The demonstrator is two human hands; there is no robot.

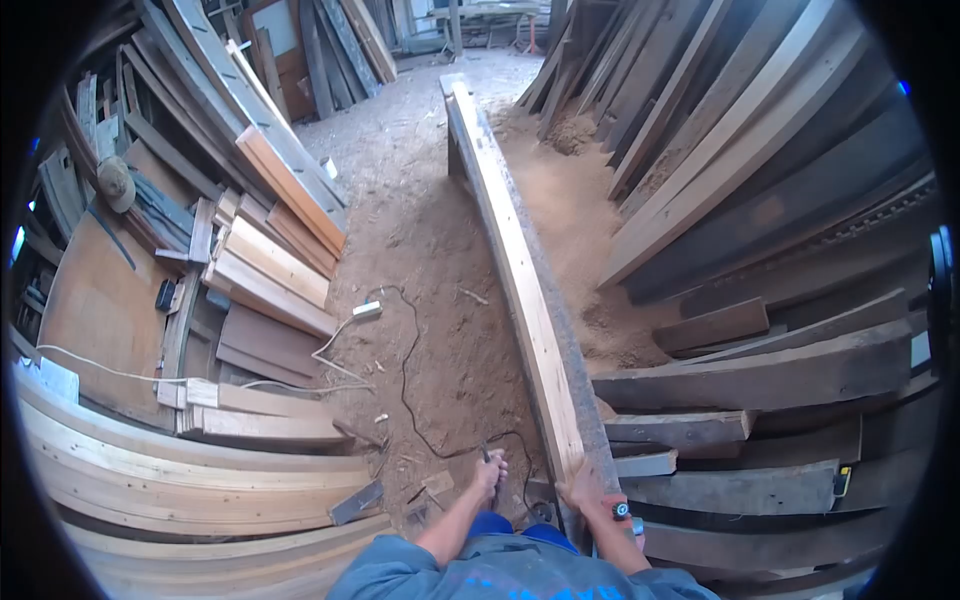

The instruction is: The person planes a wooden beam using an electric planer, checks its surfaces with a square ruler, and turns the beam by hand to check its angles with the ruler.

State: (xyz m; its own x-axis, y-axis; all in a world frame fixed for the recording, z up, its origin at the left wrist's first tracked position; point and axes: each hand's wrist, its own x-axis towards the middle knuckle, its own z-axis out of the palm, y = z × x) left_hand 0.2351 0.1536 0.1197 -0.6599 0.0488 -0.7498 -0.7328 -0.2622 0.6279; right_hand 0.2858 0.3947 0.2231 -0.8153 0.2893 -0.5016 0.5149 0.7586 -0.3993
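Note:
A long pale wooden beam (528, 290) lies along a narrow grey workbench (558, 310) that runs away from me. My right hand (582, 484) is closed over the near end of the beam, its thumb and fingers at the edges. Left of the bench, my left hand (489, 474) is closed around a thin dark stick-like tool (486, 453) whose kind I cannot make out. By my right forearm sits a red and dark device (619, 508) with a round dial or knob, partly hidden.
A dark cord (412, 345) snakes over the dusty floor to a white power strip (368, 310). Stacked boards (265, 265) line the left side. Planks (740, 150) lean on the right, above sawdust (560, 190) and stacked timbers (760, 370).

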